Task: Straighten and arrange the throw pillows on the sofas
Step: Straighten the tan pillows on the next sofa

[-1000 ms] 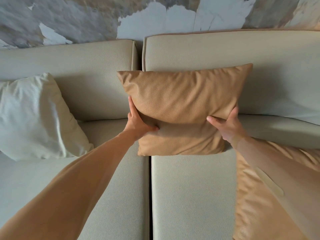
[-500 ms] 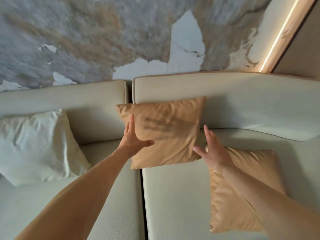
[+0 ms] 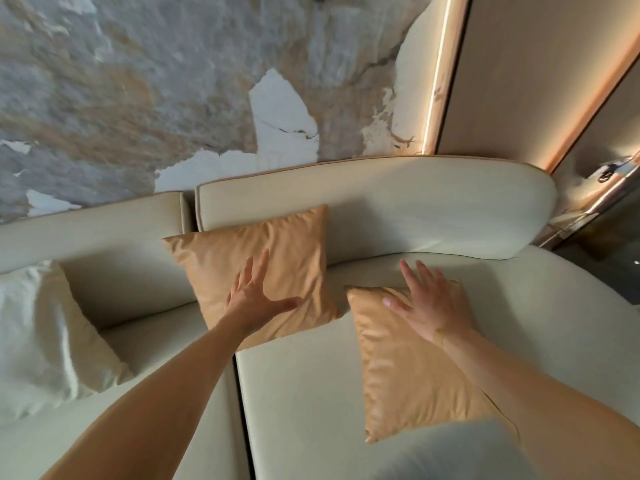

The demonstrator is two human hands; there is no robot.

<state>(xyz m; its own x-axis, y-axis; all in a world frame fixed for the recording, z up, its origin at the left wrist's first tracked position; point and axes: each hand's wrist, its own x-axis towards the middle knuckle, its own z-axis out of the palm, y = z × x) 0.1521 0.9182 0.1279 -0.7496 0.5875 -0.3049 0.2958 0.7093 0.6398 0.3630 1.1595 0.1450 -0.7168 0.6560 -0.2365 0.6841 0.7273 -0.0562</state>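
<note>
Left hand has released upright square tan leather pillow; right hand, open, now over flat tan pillow beside it: next.

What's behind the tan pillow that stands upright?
The upright tan pillow leans on the cream sofa backrest, over the seam between two cushions. The part behind it is hidden.

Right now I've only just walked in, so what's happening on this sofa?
A person is arranging throw pillows. The left hand, open, is by the tan pillow propped against the backrest. The right hand, open, is over a second tan pillow lying flat on the seat. A white pillow leans at far left.
</note>
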